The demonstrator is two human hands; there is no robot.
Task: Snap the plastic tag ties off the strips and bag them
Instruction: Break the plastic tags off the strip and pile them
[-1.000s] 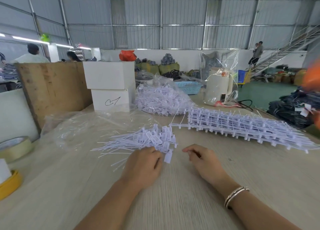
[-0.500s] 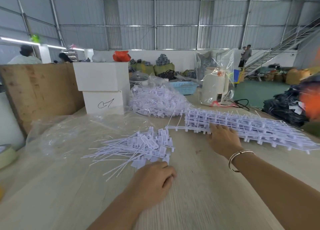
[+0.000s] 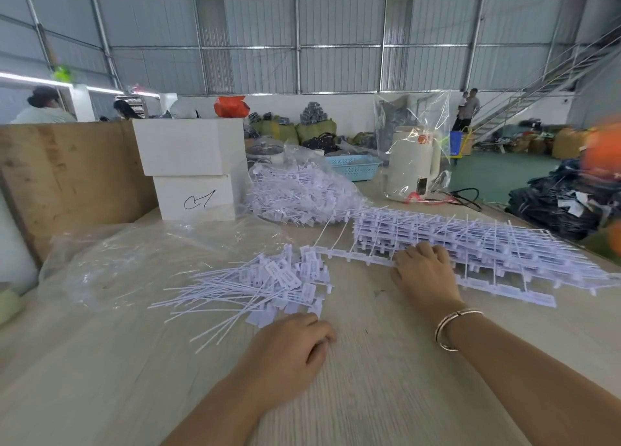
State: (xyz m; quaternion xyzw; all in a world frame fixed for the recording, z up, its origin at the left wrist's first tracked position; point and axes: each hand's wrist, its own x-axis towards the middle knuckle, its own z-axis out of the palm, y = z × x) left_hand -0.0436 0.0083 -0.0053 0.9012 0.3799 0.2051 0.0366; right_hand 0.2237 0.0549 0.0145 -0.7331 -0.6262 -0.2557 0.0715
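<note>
A tape roll [image 3: 8, 303] sits at the far-left edge of the worktop [image 3: 100, 361], in front of a plywood board [image 3: 67, 177]. A flat clear bag [image 3: 134, 264] lies on the worktop's left half, with two stacked white boxes [image 3: 191, 167] beyond it. Right of the bag, a pile of loose ties [image 3: 262, 284] rests on the worktop, tails pointing left. The left hand [image 3: 289, 351] lies knuckles-up just near of that pile, fingers curled under; whether this grip pinches anything cannot be told. Farther back, a bagged heap of ties [image 3: 302, 190] sits by a blue basket [image 3: 353, 165]. The right hand [image 3: 426, 274], a bracelet [image 3: 450, 324] on its wrist, rests on the near-left end of the stacked strips [image 3: 487, 247], fingers bent over their edge in a grip on them. A wrapped white appliance [image 3: 411, 167] stands beyond the strips.
</note>
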